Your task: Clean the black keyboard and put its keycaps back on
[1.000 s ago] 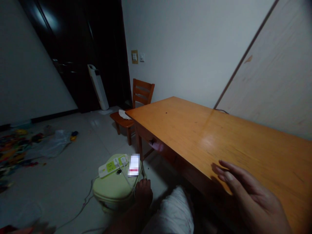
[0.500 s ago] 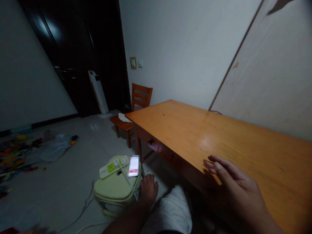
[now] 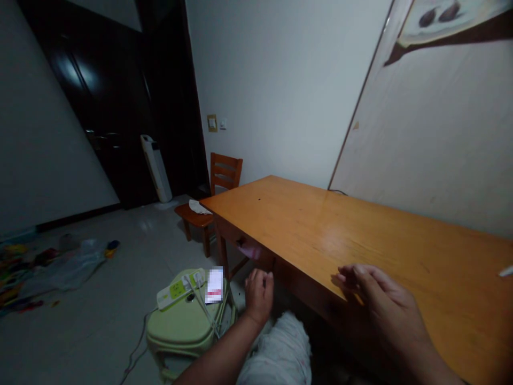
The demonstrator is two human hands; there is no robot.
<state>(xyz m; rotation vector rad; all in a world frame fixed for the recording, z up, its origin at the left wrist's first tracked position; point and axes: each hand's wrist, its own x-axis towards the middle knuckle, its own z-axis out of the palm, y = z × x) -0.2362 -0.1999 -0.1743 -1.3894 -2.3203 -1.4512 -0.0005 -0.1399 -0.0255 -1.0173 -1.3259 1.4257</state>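
Observation:
My left hand hovers between the green stool and the table's front edge, its fingers loosely bent with a small gap beside the thumb. Nothing shows in it. Over the front edge of the wooden table is my right hand, palm turned inward and fingers half curled, holding nothing that I can see. A phone with a lit, blurred-out screen lies on the light green stool, left of my left hand. Next to the phone rests a green and white power strip with plugs and white cables.
A wooden chair with a pale cloth on its seat stands beyond the table. Colourful items and a clear plastic bag lie on the floor at left. A white object sits at the table's right. A white tower stands near the dark door.
My left hand has risen away from the stool's edge toward the table. My right hand's fingers have curled in more. The view has tilted up and turned a little right, bringing a white object into sight.

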